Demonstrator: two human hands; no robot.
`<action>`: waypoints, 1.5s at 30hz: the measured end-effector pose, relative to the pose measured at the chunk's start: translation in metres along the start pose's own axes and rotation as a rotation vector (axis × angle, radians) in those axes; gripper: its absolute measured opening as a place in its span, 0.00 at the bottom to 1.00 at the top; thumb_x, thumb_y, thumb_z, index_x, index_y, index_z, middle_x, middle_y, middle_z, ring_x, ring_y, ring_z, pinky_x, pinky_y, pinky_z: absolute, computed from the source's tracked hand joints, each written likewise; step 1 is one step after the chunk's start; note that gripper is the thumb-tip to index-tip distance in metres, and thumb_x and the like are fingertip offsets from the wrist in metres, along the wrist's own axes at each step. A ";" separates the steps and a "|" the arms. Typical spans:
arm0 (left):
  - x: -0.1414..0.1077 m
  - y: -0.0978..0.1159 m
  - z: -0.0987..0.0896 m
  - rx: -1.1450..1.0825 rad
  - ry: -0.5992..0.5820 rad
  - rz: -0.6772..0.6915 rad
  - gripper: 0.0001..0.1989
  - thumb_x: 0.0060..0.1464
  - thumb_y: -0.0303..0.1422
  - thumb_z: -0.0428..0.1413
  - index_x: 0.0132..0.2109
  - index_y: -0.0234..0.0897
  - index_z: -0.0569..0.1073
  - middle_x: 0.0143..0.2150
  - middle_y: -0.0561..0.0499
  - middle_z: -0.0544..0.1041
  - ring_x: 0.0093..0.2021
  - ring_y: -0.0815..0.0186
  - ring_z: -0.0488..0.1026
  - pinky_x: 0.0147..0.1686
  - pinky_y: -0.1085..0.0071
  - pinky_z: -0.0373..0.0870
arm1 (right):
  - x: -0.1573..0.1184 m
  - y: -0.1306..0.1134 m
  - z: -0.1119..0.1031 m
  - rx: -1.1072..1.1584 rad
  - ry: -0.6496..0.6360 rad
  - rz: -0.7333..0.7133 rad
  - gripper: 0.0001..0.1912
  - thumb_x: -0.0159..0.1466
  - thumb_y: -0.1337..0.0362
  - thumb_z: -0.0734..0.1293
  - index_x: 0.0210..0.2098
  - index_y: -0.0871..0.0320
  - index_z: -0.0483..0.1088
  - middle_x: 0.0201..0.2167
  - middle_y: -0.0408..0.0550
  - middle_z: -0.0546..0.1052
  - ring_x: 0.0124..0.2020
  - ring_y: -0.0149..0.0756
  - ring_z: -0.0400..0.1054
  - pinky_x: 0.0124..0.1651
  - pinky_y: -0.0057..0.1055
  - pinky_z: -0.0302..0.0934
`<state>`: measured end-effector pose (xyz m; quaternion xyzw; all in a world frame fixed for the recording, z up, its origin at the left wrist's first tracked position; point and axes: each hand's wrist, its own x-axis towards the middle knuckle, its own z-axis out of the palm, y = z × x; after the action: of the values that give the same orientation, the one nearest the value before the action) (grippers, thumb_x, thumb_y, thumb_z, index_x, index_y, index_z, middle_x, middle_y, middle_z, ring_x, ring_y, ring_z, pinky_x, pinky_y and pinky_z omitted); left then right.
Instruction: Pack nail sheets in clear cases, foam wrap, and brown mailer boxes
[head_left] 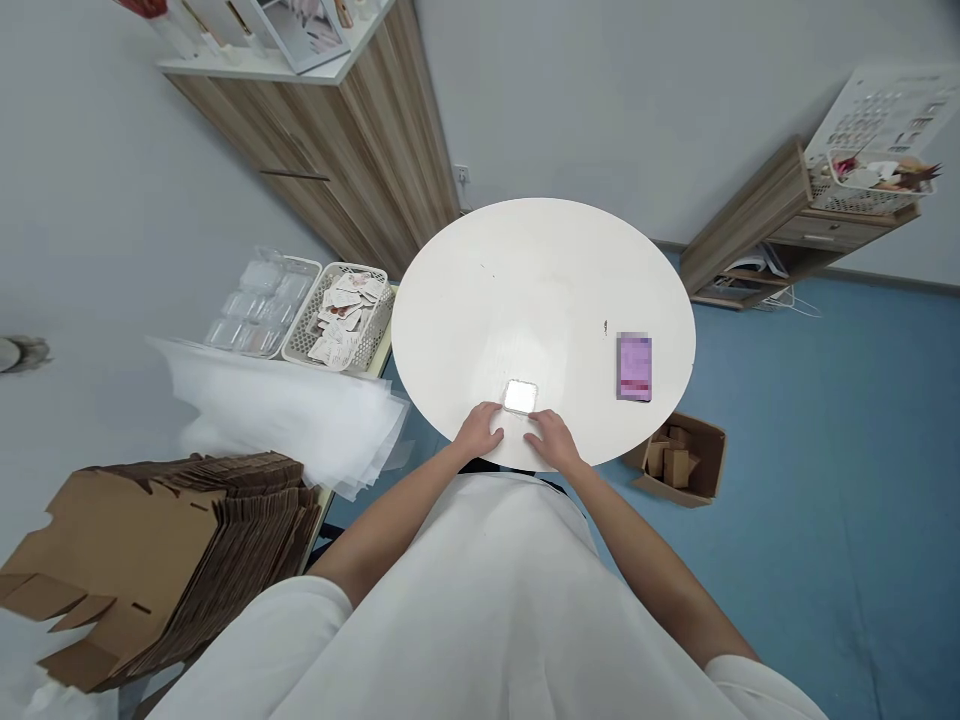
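Head cam: both hands at a small square item with a bright top (520, 396), near edge of the white worktop (540, 270).
Item lies flat; left hand (478, 432) at its near-left corner, right hand (553, 440) at near-right. Each has thumb spread from fingers, moderate gap; can't tell if fingertips actually touch. Purple-screened phone (634, 367) well apart, right side of worktop, screen blurred. White basket (379, 322) of cards beside worktop, left; open cardboard box (712, 465) on the floor, right.
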<state>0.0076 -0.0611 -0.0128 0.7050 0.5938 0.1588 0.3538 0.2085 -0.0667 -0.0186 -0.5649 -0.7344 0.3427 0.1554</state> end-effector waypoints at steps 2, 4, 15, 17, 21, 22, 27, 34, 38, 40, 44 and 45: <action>-0.007 -0.006 -0.005 0.096 -0.058 0.058 0.21 0.45 0.31 0.53 0.49 0.35 0.66 0.49 0.44 0.68 0.49 0.57 0.63 0.49 0.62 0.61 | -0.005 0.000 0.005 -0.161 -0.070 -0.072 0.16 0.55 0.62 0.64 0.44 0.55 0.65 0.43 0.51 0.68 0.44 0.42 0.60 0.44 0.39 0.56; -0.010 -0.010 -0.010 0.170 -0.109 0.083 0.19 0.44 0.34 0.54 0.46 0.37 0.68 0.48 0.45 0.68 0.48 0.56 0.63 0.47 0.60 0.61 | -0.006 0.000 0.010 -0.283 -0.093 -0.108 0.10 0.57 0.62 0.63 0.40 0.55 0.67 0.43 0.51 0.68 0.43 0.43 0.60 0.43 0.38 0.55; 0.000 -0.010 -0.027 0.359 -0.185 0.160 0.12 0.48 0.36 0.53 0.41 0.40 0.71 0.44 0.43 0.70 0.48 0.55 0.64 0.51 0.57 0.50 | 0.007 -0.010 0.006 -0.371 -0.033 -0.087 0.12 0.64 0.67 0.52 0.35 0.58 0.66 0.34 0.50 0.70 0.35 0.38 0.60 0.36 0.32 0.51; 0.005 -0.013 -0.028 0.337 -0.187 0.136 0.09 0.51 0.32 0.49 0.38 0.40 0.73 0.39 0.43 0.73 0.45 0.56 0.67 0.51 0.58 0.50 | 0.004 -0.013 0.003 -0.331 -0.028 -0.082 0.13 0.64 0.66 0.52 0.36 0.58 0.66 0.35 0.50 0.70 0.36 0.37 0.61 0.37 0.32 0.52; 0.014 -0.019 -0.035 0.283 -0.222 0.116 0.12 0.53 0.32 0.46 0.36 0.41 0.74 0.34 0.45 0.75 0.41 0.58 0.70 0.48 0.60 0.55 | -0.007 -0.012 0.001 -0.283 0.037 -0.083 0.14 0.60 0.58 0.59 0.41 0.59 0.64 0.42 0.53 0.69 0.43 0.42 0.61 0.43 0.35 0.54; 0.016 -0.020 -0.038 0.268 -0.228 0.114 0.12 0.53 0.32 0.46 0.36 0.41 0.74 0.33 0.46 0.75 0.40 0.58 0.71 0.47 0.60 0.56 | -0.009 -0.010 0.000 -0.276 0.047 -0.063 0.14 0.59 0.57 0.60 0.41 0.59 0.65 0.43 0.53 0.69 0.44 0.42 0.61 0.44 0.36 0.54; 0.033 -0.021 -0.053 0.133 -0.209 0.093 0.13 0.53 0.33 0.45 0.39 0.43 0.74 0.36 0.49 0.76 0.38 0.59 0.71 0.39 0.65 0.64 | -0.007 -0.005 -0.007 -0.141 0.088 0.184 0.14 0.64 0.62 0.51 0.35 0.56 0.66 0.36 0.48 0.72 0.37 0.36 0.65 0.38 0.32 0.56; 0.061 -0.022 -0.058 0.150 -0.166 -0.054 0.11 0.51 0.32 0.47 0.39 0.40 0.72 0.37 0.49 0.75 0.37 0.60 0.71 0.35 0.68 0.64 | 0.022 -0.010 -0.018 -0.107 0.096 0.424 0.13 0.63 0.60 0.52 0.30 0.56 0.65 0.27 0.45 0.71 0.27 0.33 0.63 0.27 0.28 0.52; 0.065 -0.020 -0.050 0.328 -0.184 -0.094 0.10 0.53 0.30 0.46 0.40 0.40 0.70 0.38 0.49 0.74 0.40 0.60 0.69 0.38 0.66 0.62 | 0.033 -0.008 -0.012 -0.202 0.076 0.480 0.12 0.63 0.60 0.53 0.31 0.56 0.64 0.29 0.46 0.70 0.27 0.32 0.62 0.26 0.27 0.49; 0.063 -0.019 -0.046 0.425 -0.157 -0.050 0.09 0.53 0.30 0.46 0.39 0.39 0.70 0.39 0.47 0.74 0.42 0.59 0.68 0.41 0.64 0.61 | 0.035 -0.007 -0.007 -0.253 0.072 0.472 0.11 0.63 0.61 0.54 0.32 0.57 0.64 0.30 0.46 0.70 0.28 0.32 0.62 0.27 0.28 0.50; 0.058 -0.016 -0.039 0.551 0.022 0.141 0.16 0.52 0.24 0.46 0.47 0.39 0.67 0.51 0.42 0.67 0.52 0.56 0.61 0.48 0.58 0.54 | 0.036 -0.004 0.002 -0.390 0.199 0.358 0.08 0.61 0.64 0.57 0.36 0.58 0.65 0.36 0.53 0.70 0.39 0.40 0.62 0.39 0.35 0.52; 0.057 -0.016 -0.037 0.570 0.051 0.200 0.18 0.51 0.22 0.45 0.49 0.40 0.65 0.54 0.42 0.64 0.55 0.56 0.59 0.49 0.57 0.52 | 0.036 -0.003 0.003 -0.420 0.244 0.311 0.07 0.60 0.66 0.58 0.37 0.58 0.65 0.40 0.55 0.70 0.43 0.43 0.61 0.43 0.37 0.51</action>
<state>-0.0140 0.0049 -0.0085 0.8267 0.5505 0.0375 0.1095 0.1924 -0.0342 -0.0245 -0.7274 -0.6699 0.1323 0.0679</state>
